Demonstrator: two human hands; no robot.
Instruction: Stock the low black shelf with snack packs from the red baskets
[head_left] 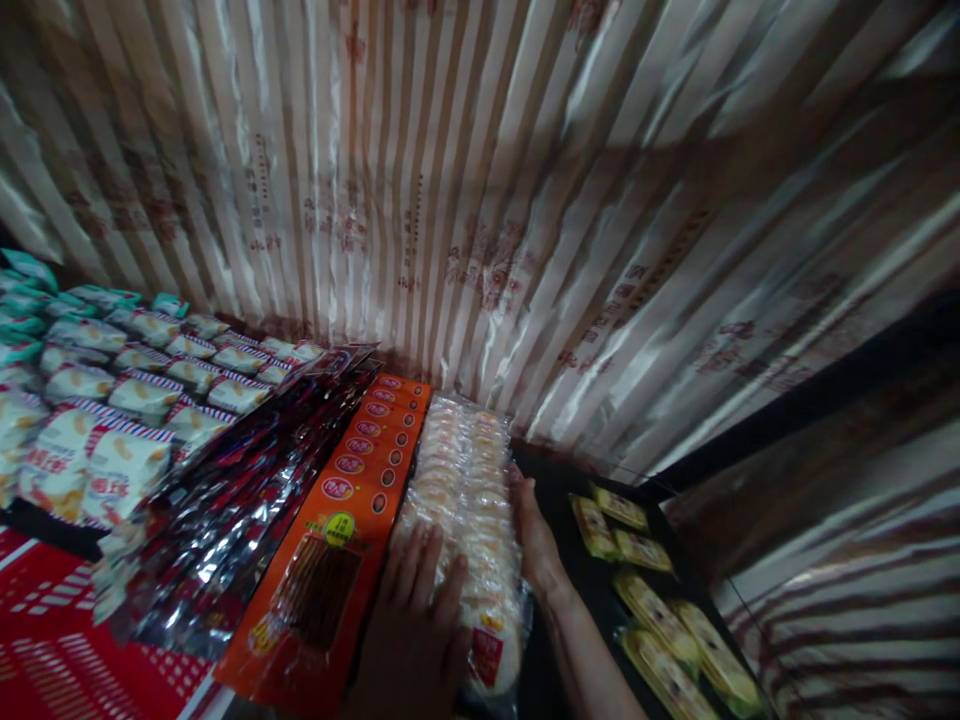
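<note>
Striped glossy curtain (480, 180) hung behind whole display. Row of clear cracker packs (465, 470) ran back from near edge, between orange packets (360, 490) and black tray (559, 475) (yellow sachets (660, 610) on it). Left hand (416, 630) lay flat on row's near end, fingers spread, gripping nothing. Right hand (534, 540) pressed against row's right flank, fingers straight, clasping nothing.

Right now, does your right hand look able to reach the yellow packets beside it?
Probably yes: the right hand rests against the cracker row, and the yellow packets lie just right of it, with nothing between.
</note>
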